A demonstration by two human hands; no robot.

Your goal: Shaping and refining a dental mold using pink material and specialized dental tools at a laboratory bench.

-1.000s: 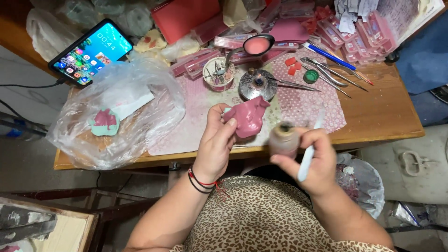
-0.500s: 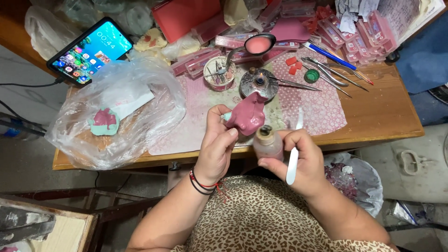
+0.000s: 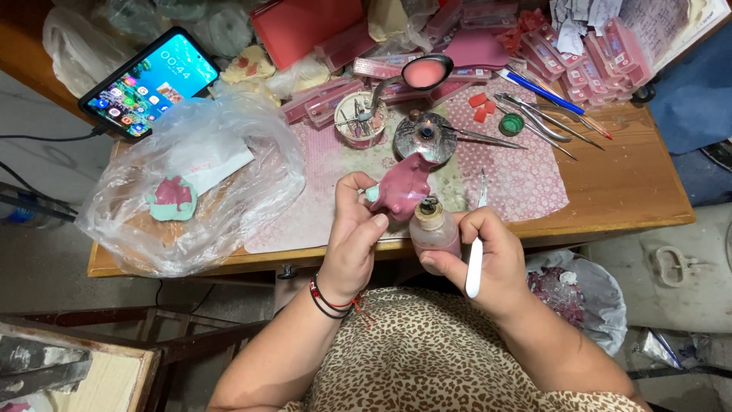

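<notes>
My left hand (image 3: 354, 240) grips a dark pink wax model (image 3: 402, 189) with a pale green base, held over the table's front edge. My right hand (image 3: 488, 259) holds a small pinkish bottle (image 3: 435, 229) with a dark open neck, just below and touching the model. A thin white-handled tool (image 3: 476, 255) with a metal tip lies between the fingers of that same hand, pointing up.
On the wooden table (image 3: 633, 191) are a pink dotted mat (image 3: 518, 168), a small burner (image 3: 425, 133), a tub of instruments (image 3: 361, 120), a pink-filled spoon (image 3: 425, 72), tweezers and pens (image 3: 545, 122), a clear plastic bag (image 3: 191, 191), a lit phone (image 3: 149, 80) and pink wax boxes (image 3: 564, 46).
My right hand has brought the bottle and white tool left and up, from apart at the right to right under the pink model. My left hand has stayed about in place.
</notes>
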